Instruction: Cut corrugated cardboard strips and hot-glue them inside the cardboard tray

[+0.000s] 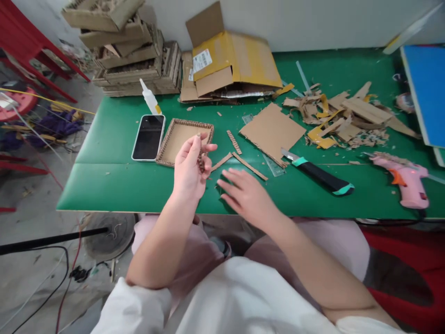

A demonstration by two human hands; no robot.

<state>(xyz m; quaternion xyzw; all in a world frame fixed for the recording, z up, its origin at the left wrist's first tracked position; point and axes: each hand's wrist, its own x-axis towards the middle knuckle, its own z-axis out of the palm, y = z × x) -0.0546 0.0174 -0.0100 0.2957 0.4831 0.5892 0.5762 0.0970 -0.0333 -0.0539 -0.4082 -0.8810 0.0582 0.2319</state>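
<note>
My left hand [188, 172] is closed around a small corrugated cardboard strip [200, 164], part of which is hidden by the fingers. It is raised in front of a shallow cardboard tray [167, 143] edged with corrugated strips. My right hand [247, 198] hovers near the table's front edge with its fingers spread and nothing in them. Just beyond it, two thin cardboard strips [251, 167] form an angle, and a short corrugated strip [234, 142] lies farther back. A square cardboard sheet [273, 130] rests partly over a clear ruler [274, 166], with a utility knife [318, 175] touching its corner.
A phone [149, 138] and a white glue bottle [150, 99] are at the left. Behind stand stacked cardboard trays [135, 69] and a yellow-taped box [255, 58]. Cardboard scraps [368, 113], a pink glue gun [405, 178] and a blue board [427, 88] occupy the right of the green table [104, 185].
</note>
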